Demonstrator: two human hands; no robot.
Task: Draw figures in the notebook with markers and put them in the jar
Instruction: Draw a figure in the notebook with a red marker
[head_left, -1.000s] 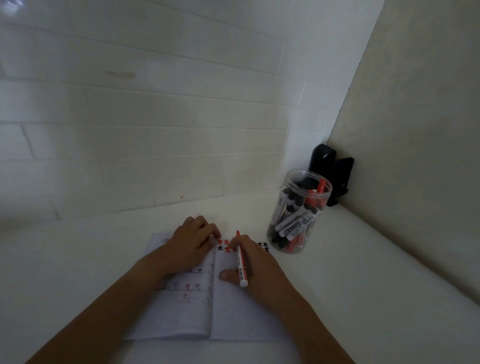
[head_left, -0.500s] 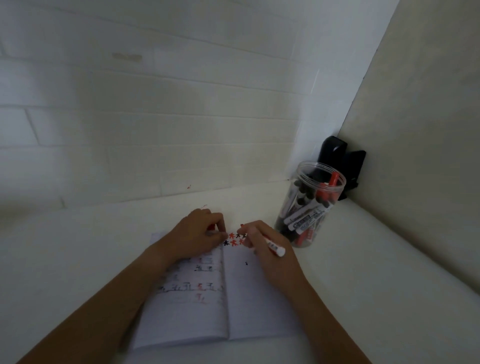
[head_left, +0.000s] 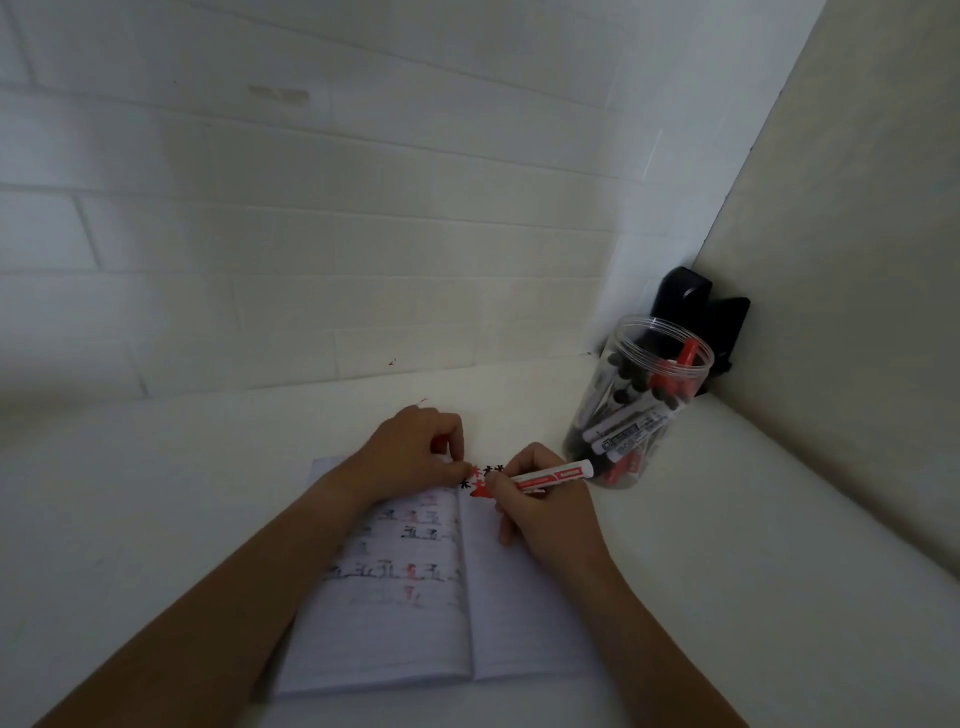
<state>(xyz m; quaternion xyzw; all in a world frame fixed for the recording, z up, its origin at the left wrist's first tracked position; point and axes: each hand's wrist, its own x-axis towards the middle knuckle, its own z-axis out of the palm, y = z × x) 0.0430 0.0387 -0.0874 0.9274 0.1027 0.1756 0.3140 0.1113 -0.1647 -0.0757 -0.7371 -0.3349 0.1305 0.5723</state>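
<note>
An open notebook (head_left: 519, 623) lies on the white table, with rows of small red and black figures on its left page. My right hand (head_left: 545, 514) grips a red-and-white marker (head_left: 550, 475), whose tip is at a cluster of red and black figures (head_left: 480, 480) at the top of the right page. My left hand (head_left: 415, 452) rests curled on the top of the left page; a bit of red, seemingly the marker's cap (head_left: 440, 444), shows between its fingers. A clear plastic jar (head_left: 597, 415) holding several black and red markers stands just right of the notebook.
A black device (head_left: 722, 317) sits in the corner behind the jar. A white tiled wall runs along the back and a beige panel (head_left: 831, 260) closes off the right side. The table's surface (head_left: 156, 493) extends to the left of the notebook.
The marker turned in my right hand from pointing away to lying sideways with its tip on the page. More red has appeared among the figures at the top. My left hand stayed put.
</note>
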